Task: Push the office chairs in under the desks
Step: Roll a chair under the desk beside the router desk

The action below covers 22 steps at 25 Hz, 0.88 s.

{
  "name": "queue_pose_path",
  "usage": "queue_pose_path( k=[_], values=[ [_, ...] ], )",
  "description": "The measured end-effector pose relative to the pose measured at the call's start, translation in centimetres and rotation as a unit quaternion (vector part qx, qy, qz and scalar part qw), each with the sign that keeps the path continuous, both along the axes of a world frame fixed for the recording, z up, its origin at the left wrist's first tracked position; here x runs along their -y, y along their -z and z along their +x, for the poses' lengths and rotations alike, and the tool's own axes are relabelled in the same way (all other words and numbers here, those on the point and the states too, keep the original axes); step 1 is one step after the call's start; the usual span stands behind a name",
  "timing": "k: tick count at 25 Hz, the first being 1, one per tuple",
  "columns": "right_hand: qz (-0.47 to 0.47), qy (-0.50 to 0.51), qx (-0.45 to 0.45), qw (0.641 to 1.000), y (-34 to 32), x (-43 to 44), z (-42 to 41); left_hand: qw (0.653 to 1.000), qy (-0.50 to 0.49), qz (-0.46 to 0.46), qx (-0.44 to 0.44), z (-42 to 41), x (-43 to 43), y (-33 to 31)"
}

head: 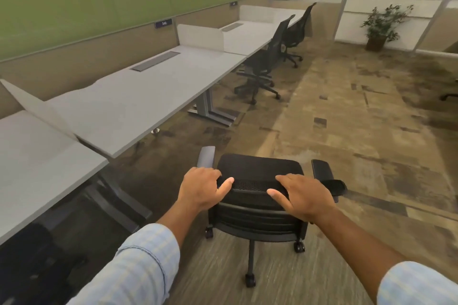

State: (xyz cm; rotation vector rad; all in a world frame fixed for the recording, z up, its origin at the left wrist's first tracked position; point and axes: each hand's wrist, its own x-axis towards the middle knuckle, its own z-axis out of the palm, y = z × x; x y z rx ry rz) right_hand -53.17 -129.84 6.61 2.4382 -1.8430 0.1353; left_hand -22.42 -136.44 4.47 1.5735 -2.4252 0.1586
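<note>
A black office chair (257, 215) stands on the carpet in front of me, its back towards me, out in the aisle and apart from the desks. My left hand (200, 190) grips the left end of its backrest top. My right hand (302, 195) grips the right end. A long row of white desks (128, 104) runs along the left. Two more black chairs stand further along it: one (262, 64) partly under a desk, another (296, 32) beyond it.
Grey desk legs (210, 111) stand on the floor under the desks. Low white dividers (200, 37) split the desktops. A dark chair (32, 262) sits under the near left desk. A potted plant (381, 27) stands far right. Patterned carpet (359, 119) spreads to the right.
</note>
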Motion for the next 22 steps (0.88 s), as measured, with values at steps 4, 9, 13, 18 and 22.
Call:
queue_pose_path(
  k=[4, 9, 13, 18, 22],
  values=[
    [-0.005, -0.034, 0.005, 0.999, -0.1, 6.9, -1.4, 1.0, -0.022, 0.002, -0.005, -1.0, 4.9, -0.3],
    [-0.01, -0.082, 0.014, 0.997, 0.0, 15.7, -2.7, 0.998, -0.059, 0.005, -0.006, -2.2, 11.0, -0.5],
    [-0.002, -0.118, 0.029, 0.993, -0.3, 23.5, -3.8, 0.995, -0.102, 0.016, -0.011, -3.4, 16.2, -0.6],
    [0.002, -0.15, 0.066, 0.986, 0.3, 33.2, -4.8, 0.985, -0.165, 0.047, -0.032, -4.8, 22.5, -0.8],
    [0.007, -0.156, 0.093, 0.983, 0.7, 40.1, -4.3, 0.974, -0.211, 0.077, -0.032, -5.0, 27.4, -0.9]
  ],
)
